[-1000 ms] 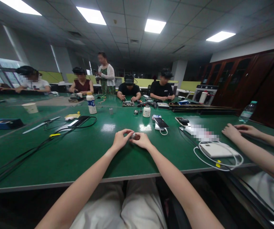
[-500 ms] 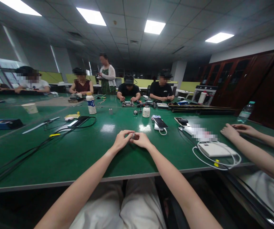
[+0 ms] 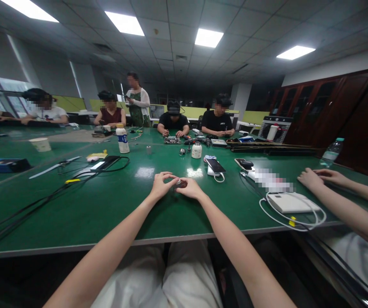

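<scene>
My left hand and my right hand meet just above the green table, fingertips close together. Between them is a small, shiny, light-coloured piece, mostly covered by the fingers; its kind cannot be made out. Both hands are closed, thumbs and fingers pinched about it. Farther off in front of them stand a small white jar and a small grey cylinder.
To the right lie a phone on a white cable and a white box with looped cable. A neighbour's hands rest beyond. Black cables cross the left side. A labelled bottle stands ahead; several people sit across.
My left hand's fingers have shifted slightly up and left around the small piece. The standing person at the back has moved a little left. The view has tilted slightly.
</scene>
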The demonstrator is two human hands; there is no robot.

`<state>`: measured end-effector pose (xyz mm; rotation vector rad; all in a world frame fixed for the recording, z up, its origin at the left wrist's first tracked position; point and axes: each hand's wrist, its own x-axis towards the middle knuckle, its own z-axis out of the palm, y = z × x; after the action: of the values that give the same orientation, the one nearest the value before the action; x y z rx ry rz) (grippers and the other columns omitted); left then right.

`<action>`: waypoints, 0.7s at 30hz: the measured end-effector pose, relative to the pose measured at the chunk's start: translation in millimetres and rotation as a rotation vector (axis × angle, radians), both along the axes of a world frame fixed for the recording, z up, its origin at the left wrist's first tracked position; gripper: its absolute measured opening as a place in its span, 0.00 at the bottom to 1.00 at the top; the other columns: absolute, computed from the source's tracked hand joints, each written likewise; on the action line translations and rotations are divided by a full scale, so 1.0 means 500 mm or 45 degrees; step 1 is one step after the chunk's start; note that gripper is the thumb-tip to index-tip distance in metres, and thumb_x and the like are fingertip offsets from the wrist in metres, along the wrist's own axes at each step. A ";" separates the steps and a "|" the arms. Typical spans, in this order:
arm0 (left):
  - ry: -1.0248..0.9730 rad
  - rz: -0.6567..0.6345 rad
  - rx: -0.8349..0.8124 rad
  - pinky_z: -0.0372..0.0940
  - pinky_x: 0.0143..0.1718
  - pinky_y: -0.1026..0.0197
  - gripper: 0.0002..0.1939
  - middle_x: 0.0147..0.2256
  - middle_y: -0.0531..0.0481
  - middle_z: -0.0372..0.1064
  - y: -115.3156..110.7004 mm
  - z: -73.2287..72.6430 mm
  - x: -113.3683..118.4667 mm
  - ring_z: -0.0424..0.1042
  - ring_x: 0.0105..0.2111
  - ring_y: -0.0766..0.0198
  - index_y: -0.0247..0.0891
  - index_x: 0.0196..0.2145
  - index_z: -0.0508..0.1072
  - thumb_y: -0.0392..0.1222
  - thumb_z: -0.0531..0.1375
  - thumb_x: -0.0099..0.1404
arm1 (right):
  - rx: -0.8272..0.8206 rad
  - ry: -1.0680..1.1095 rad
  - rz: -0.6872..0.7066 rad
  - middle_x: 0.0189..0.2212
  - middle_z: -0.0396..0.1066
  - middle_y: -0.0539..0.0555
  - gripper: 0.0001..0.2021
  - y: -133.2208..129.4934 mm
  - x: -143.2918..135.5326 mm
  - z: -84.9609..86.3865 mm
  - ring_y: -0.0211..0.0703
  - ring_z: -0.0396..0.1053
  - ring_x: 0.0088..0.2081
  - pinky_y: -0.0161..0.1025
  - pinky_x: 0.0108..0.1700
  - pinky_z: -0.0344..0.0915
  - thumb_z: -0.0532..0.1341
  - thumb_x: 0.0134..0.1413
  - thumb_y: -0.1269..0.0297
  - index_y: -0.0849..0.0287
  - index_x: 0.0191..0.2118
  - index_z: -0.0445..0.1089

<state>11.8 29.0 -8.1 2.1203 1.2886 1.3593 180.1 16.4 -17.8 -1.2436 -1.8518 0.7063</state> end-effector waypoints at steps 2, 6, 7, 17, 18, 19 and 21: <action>0.015 -0.025 -0.005 0.59 0.55 0.48 0.09 0.42 0.46 0.74 0.005 -0.003 0.000 0.66 0.50 0.52 0.43 0.33 0.81 0.48 0.63 0.59 | 0.010 0.003 0.010 0.35 0.79 0.51 0.16 -0.002 -0.004 -0.003 0.45 0.76 0.37 0.39 0.43 0.71 0.69 0.44 0.65 0.54 0.44 0.76; 0.026 -0.038 -0.007 0.58 0.55 0.50 0.11 0.43 0.47 0.74 0.003 -0.004 0.003 0.65 0.50 0.53 0.45 0.37 0.81 0.49 0.60 0.62 | 0.024 -0.005 0.001 0.35 0.79 0.51 0.14 -0.004 -0.002 -0.003 0.46 0.77 0.38 0.38 0.41 0.71 0.69 0.46 0.61 0.55 0.42 0.76; 0.024 -0.028 -0.003 0.57 0.56 0.49 0.12 0.43 0.48 0.74 0.002 -0.004 0.004 0.65 0.50 0.53 0.45 0.38 0.81 0.50 0.61 0.61 | 0.028 -0.012 -0.002 0.34 0.79 0.51 0.14 -0.004 -0.001 -0.002 0.46 0.77 0.37 0.38 0.41 0.71 0.69 0.46 0.61 0.55 0.42 0.76; -0.019 0.136 0.054 0.56 0.56 0.50 0.11 0.43 0.48 0.74 0.006 0.009 -0.012 0.66 0.49 0.54 0.46 0.35 0.81 0.52 0.61 0.61 | 0.056 -0.095 -0.027 0.33 0.79 0.51 0.15 -0.020 -0.001 0.011 0.45 0.76 0.36 0.36 0.38 0.69 0.68 0.47 0.55 0.55 0.41 0.77; -0.026 0.181 0.047 0.55 0.56 0.49 0.12 0.44 0.47 0.74 0.008 0.007 -0.020 0.65 0.50 0.52 0.47 0.36 0.81 0.53 0.61 0.62 | 0.058 -0.102 -0.032 0.34 0.79 0.51 0.16 -0.021 -0.001 0.012 0.45 0.76 0.37 0.36 0.39 0.69 0.68 0.47 0.54 0.55 0.41 0.77; -0.028 0.225 0.031 0.54 0.56 0.46 0.12 0.44 0.46 0.74 0.010 0.003 -0.029 0.64 0.50 0.49 0.47 0.35 0.81 0.53 0.62 0.61 | 0.059 -0.111 -0.037 0.34 0.79 0.52 0.17 -0.022 0.000 0.014 0.44 0.76 0.37 0.36 0.39 0.69 0.68 0.47 0.54 0.55 0.42 0.77; -0.015 0.296 -0.020 0.53 0.55 0.39 0.10 0.43 0.44 0.74 0.011 -0.007 -0.045 0.61 0.51 0.42 0.46 0.30 0.82 0.53 0.66 0.55 | 0.061 -0.134 -0.050 0.33 0.79 0.52 0.18 -0.024 0.001 0.016 0.45 0.75 0.36 0.36 0.38 0.68 0.68 0.46 0.52 0.55 0.43 0.77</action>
<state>-10.6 34.6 -11.5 1.9981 1.5761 1.4426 180.8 4.6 -10.0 -1.3042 -1.9124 0.5820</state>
